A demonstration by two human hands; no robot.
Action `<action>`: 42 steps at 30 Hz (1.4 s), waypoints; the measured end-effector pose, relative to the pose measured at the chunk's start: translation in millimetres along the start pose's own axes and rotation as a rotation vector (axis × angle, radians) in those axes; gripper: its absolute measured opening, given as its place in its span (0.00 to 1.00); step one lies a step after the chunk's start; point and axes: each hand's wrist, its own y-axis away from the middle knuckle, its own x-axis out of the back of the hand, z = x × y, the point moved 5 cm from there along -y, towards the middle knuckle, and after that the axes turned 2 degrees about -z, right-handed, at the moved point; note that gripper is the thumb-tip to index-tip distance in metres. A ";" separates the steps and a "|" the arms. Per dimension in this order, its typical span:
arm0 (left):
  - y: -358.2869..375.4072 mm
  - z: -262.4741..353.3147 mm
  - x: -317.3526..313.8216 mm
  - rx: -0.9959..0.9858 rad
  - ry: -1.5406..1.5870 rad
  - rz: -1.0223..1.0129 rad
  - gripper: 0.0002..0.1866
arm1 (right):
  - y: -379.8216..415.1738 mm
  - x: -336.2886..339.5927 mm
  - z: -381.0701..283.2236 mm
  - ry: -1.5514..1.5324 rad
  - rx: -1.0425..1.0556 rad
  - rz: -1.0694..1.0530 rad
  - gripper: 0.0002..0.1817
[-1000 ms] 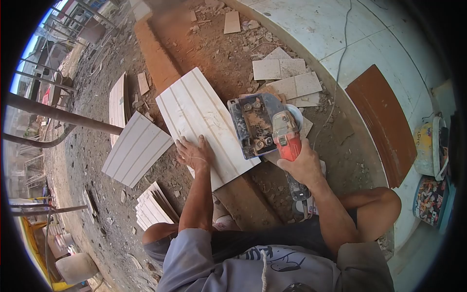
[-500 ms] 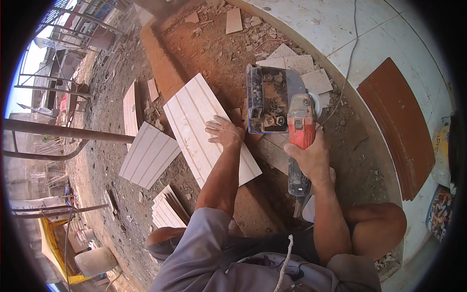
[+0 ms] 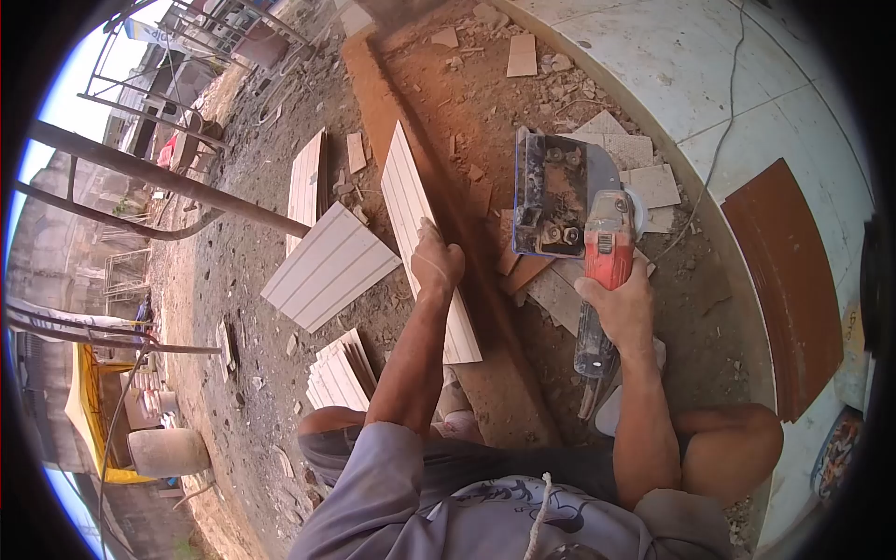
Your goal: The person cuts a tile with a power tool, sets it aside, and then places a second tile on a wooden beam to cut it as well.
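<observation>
Tilted up on its long edge, a striped pale tile (image 3: 420,233) stands over the reddish beam (image 3: 509,397). My left hand (image 3: 437,261) grips the tile's right edge, fingers on its face. My right hand (image 3: 621,301) is wrapped round the body of a red and black angle grinder (image 3: 609,266). The grinder has a large metal guard box (image 3: 551,196) at its left, and a pale disc shows at its right. Another striped tile (image 3: 331,266) lies on the ground to the left of the held one.
Stacked striped tiles (image 3: 343,371) lie at lower left, with more (image 3: 306,182) farther up. Broken tile pieces (image 3: 651,185) lie beyond the grinder. A stack of brown tiles (image 3: 789,280) rests on the white floor (image 3: 691,84) at right. A metal pole (image 3: 187,182) reaches in from the left.
The tile under my left hand has been tipped up from lying flatter, and that hand now grips its edge instead of resting on its face. The view has shifted, and my right hand keeps the grinder.
</observation>
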 end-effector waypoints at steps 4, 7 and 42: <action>12.4 -44.0 12.6 0.029 0.063 0.103 0.38 | 4.6 -4.5 -6.5 -0.021 0.035 0.004 0.35; 13.5 -79.3 16.0 0.004 0.294 0.239 0.36 | 7.5 -11.1 -12.1 0.013 0.045 -0.009 0.35; -36.5 -127.1 13.2 0.166 0.089 -0.419 0.33 | 3.5 -38.3 6.0 -0.038 0.056 -0.115 0.34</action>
